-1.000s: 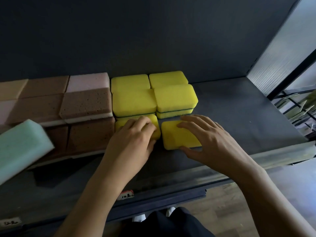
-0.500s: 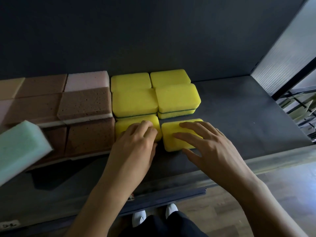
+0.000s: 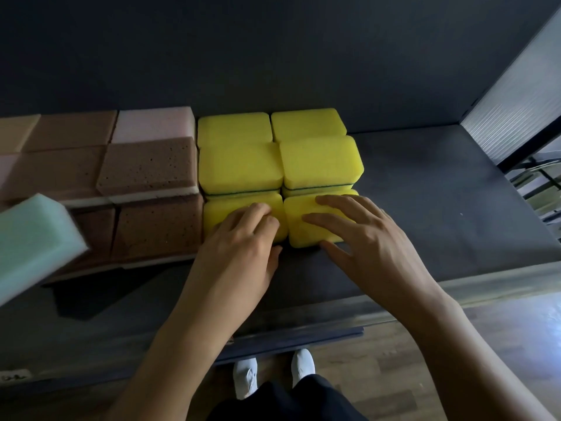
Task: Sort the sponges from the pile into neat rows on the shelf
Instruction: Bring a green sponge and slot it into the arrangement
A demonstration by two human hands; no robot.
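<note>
Yellow sponges stand in two columns on the dark shelf, stacked two high at the back. My right hand lies flat on the front right yellow sponge, fingers on its top and thumb against its front edge. My left hand presses its bent fingers on the front left yellow sponge. The two front sponges lie side by side, nearly touching the stacks behind them.
Brown and pink sponges fill rows to the left of the yellow ones. A pale green sponge juts in at the left edge. The shelf's ribbed side wall rises at the right. Below are the shelf's front lip and my feet.
My right hand has pushed the front right yellow sponge back and left, closing its gap to the stack and its neighbour. My left hand has stayed on the front left sponge.
</note>
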